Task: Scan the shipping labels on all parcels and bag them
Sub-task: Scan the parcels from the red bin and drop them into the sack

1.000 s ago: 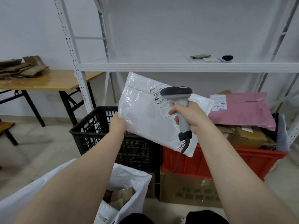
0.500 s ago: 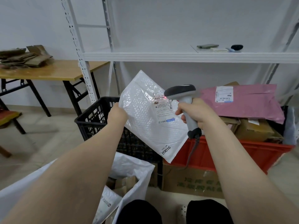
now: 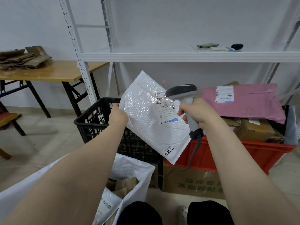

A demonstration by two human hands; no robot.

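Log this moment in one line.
scan label | left hand holds mailer | right hand grips scanner | bag open below

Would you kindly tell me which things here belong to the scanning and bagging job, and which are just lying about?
Job: white mailer in left hand; scanner in right hand; pink parcel on cardboard boxes in red crate; white sack holding parcels.
Lying about: flattened cardboard on wooden table; small items on white shelf.
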